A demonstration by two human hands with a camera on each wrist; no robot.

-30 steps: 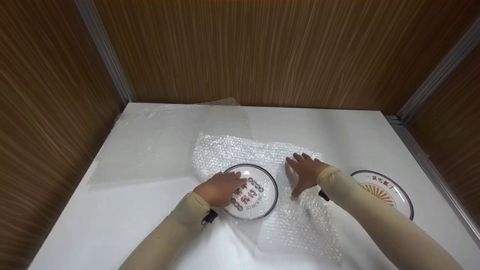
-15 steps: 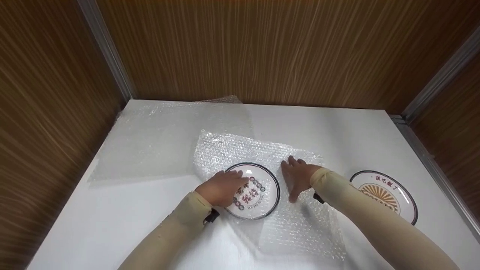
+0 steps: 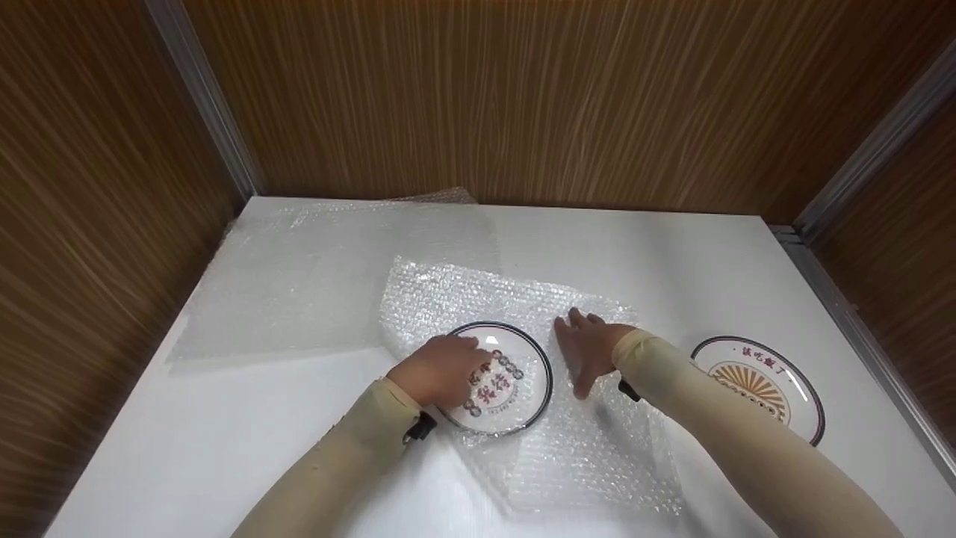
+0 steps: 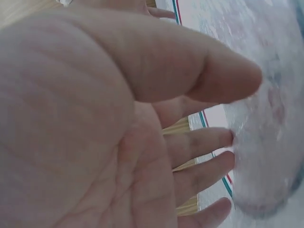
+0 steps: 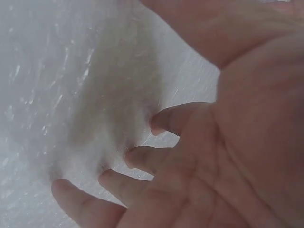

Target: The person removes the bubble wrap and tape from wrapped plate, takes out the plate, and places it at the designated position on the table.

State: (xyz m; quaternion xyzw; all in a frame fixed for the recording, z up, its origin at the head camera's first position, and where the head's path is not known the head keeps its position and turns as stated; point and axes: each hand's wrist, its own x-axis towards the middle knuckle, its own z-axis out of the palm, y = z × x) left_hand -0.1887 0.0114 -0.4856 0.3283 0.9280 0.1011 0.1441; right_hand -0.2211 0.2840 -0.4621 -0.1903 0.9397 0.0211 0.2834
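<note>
A white plate (image 3: 523,392) with dark rim lines and red lettering lies with a sheet of bubble wrap (image 3: 463,288) around it. In the left wrist view, clear wrap also covers part of the plate. My left hand (image 3: 441,370) rests on the plate's left side, fingers reaching over its face. Beyond the plate's right edge, my right hand (image 3: 590,351) presses on the bubble wrap, fingers spread and thumb apart. The right wrist view has its fingertips (image 5: 161,121) right at the wrap's surface.
A second plate (image 3: 806,396), with an orange sunburst, lies on the right, partly behind my right forearm. Larger flat sheets of clear wrap (image 3: 299,284) cover the back left of the white table (image 3: 172,441). Wood-grain panels (image 3: 485,97) rise at the back and both sides.
My right hand has slid a little left over the bubble wrap, closer to the plate. My left hand stays on the plate.
</note>
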